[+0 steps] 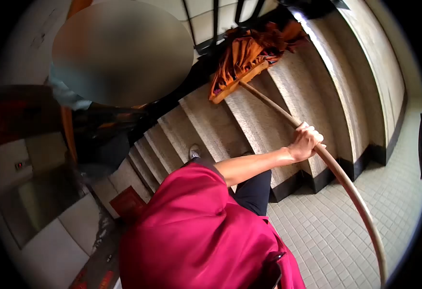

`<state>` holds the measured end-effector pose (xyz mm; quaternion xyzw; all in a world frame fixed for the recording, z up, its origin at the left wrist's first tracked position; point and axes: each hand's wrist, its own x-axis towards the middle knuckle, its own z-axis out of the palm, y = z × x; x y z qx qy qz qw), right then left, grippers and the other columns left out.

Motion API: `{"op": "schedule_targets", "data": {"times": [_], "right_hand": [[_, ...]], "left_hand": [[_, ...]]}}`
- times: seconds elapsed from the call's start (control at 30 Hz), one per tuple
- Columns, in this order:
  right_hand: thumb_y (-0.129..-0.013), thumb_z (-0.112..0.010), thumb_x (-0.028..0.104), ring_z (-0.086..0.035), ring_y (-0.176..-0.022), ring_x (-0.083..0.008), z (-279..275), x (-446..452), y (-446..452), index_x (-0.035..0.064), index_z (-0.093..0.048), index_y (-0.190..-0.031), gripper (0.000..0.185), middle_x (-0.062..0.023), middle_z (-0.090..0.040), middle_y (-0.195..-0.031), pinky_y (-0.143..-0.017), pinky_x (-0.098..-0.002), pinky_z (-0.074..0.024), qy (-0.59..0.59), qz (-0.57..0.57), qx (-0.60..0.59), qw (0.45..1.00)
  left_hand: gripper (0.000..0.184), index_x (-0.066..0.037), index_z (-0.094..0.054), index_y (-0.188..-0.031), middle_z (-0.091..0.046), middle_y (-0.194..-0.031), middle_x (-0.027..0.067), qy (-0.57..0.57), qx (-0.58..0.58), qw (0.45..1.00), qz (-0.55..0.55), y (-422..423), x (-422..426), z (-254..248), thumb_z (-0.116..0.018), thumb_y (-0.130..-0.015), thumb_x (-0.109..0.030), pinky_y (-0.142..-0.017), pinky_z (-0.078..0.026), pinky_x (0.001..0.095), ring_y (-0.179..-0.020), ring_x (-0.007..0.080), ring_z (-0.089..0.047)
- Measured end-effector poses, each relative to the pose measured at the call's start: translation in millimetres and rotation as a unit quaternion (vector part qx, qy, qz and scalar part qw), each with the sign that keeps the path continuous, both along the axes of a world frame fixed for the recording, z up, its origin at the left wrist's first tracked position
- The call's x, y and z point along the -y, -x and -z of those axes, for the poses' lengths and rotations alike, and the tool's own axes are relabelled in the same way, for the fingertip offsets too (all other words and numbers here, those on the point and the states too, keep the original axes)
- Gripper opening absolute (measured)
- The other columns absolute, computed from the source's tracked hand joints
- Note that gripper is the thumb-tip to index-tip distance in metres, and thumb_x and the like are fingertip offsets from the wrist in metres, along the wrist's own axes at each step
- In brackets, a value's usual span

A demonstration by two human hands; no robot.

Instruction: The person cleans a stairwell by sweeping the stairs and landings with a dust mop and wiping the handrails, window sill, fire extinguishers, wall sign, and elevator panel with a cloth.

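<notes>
My left hand (pixel 306 142) is closed around the long wooden handle of a mop (pixel 343 180). The handle runs from the upper middle of the view down to the lower right edge and looks curved through the lens. At its far end a wooden crosspiece (pixel 240 83) carries orange and dark cloth strips (pixel 249 50), which lie on a stair step beside the black railing. My left forearm stretches to the right from a magenta garment (pixel 187 231). My right hand is out of sight.
Pale stone stairs (pixel 211 113) with dark-faced edges fan across the middle. One shoe (pixel 194 151) of mine rests on a step. Black railing bars (pixel 215 21) stand at the top. A tiled floor (pixel 355 212) spreads at right. A blurred oval hides the upper left.
</notes>
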<state>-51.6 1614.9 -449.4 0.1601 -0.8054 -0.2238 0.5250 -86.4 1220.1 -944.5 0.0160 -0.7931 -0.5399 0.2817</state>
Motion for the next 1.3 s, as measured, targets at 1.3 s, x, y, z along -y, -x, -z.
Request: {"op": "schedule_targets", "data": {"times": [1.3], "right_hand": [[-0.078, -0.058, 0.017, -0.052, -0.060, -0.0208, 282, 498, -109, 0.0019, -0.060, -0.088, 0.018, -0.0082, -0.054, -0.064, -0.062, -0.0353, -0.0409, -0.376, -0.539, 0.292, 0.695]], "left_hand": [[0.018, -0.005, -0.047, -0.054, -0.048, -0.052, 0.0181, -0.046, 0.282, 0.832, -0.476, -448, 107, 228, -0.054, -0.067, -0.016, -0.047, -0.037, 0.0429, -0.049, 0.0356, -0.051]]}}
